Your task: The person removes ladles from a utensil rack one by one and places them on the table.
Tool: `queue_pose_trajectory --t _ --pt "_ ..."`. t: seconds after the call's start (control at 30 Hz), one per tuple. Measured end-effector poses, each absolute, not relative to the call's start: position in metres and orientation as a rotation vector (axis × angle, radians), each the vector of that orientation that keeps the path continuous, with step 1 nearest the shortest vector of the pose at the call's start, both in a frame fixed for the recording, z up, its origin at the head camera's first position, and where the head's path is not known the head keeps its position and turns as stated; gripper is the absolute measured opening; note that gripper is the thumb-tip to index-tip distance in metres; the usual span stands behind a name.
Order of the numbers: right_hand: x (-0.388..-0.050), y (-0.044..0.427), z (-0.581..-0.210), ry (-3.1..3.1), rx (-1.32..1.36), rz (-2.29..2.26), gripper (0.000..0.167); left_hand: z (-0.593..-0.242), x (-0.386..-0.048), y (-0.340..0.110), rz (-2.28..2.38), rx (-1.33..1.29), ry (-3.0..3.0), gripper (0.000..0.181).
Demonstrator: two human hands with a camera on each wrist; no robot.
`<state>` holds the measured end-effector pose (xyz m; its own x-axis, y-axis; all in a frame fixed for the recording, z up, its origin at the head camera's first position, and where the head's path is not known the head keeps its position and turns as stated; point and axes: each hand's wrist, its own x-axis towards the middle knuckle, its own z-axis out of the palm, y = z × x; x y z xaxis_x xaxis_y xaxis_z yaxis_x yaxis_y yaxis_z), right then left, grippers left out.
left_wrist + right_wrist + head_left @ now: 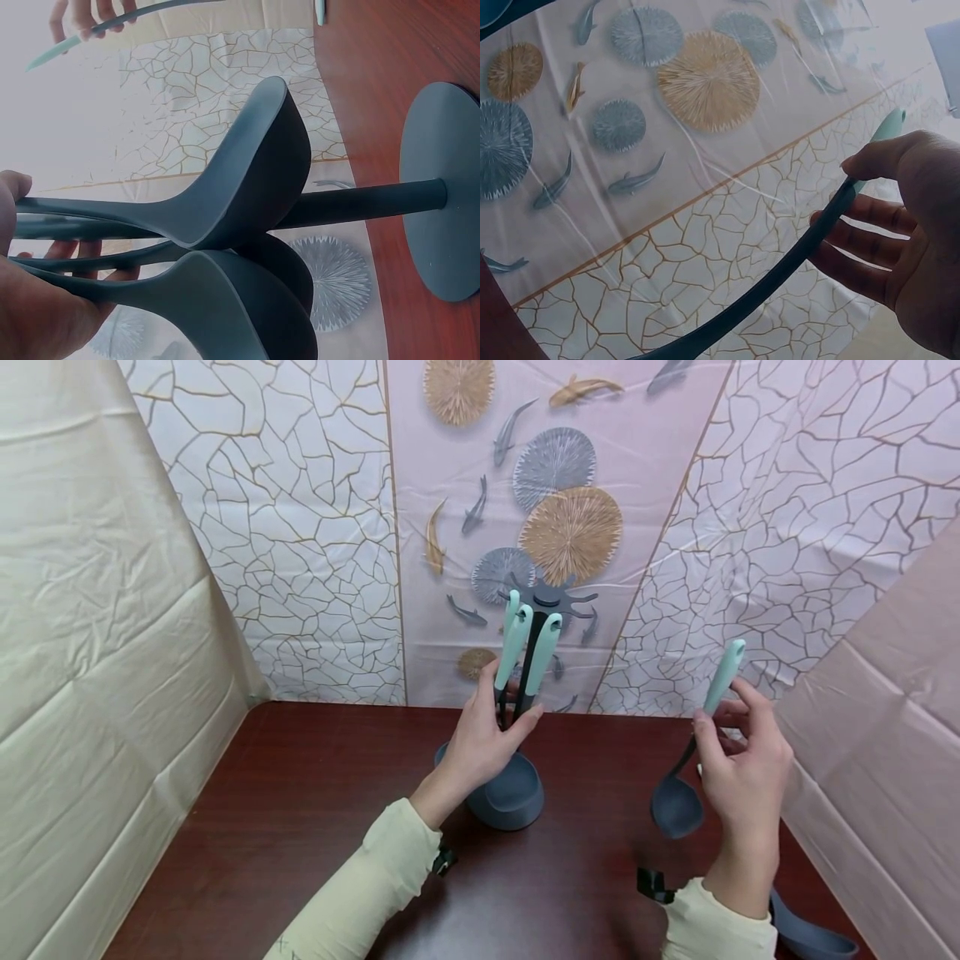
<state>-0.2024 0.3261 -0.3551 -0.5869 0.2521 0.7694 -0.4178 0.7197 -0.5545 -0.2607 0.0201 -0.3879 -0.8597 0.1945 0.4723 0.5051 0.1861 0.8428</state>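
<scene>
A dark utensil stand (367, 201) rises from a round base (439, 262) in the left wrist view. Several ladle-like utensils (251, 169) hang around its pole, their mint-green handles (546, 652) at the top. My left hand (480, 743) grips the stand with its fingers around the pole and hanging handles. To the right, my right hand (750, 764) pinches another ladle (677, 807) by its mint-green handle, thumb against fingers. This ladle is held in the air, tilted, with its dark bowl downward and apart from the stand.
A dark utensil (813, 935) lies at the lower right of the brown table (300, 810), partly hidden by my right sleeve. Beige cloth walls (135, 693) border both sides, and a patterned backdrop (322, 568) closes off the rear.
</scene>
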Motion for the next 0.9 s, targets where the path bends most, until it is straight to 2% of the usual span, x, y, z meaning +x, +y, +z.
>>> queue_pose_trajectory --t 0.67,0.9 --pt "-0.2108 0.3202 -0.3599 -2.019 0.118 0.906 0.053 -0.3903 -0.2591 0.0135 -1.74 -0.628 -2.208 0.073" --pt "-0.2102 0.3192 -0.3575 -1.988 0.148 0.927 0.056 -0.3881 -0.2619 0.0179 -1.727 -0.684 -2.215 0.075"
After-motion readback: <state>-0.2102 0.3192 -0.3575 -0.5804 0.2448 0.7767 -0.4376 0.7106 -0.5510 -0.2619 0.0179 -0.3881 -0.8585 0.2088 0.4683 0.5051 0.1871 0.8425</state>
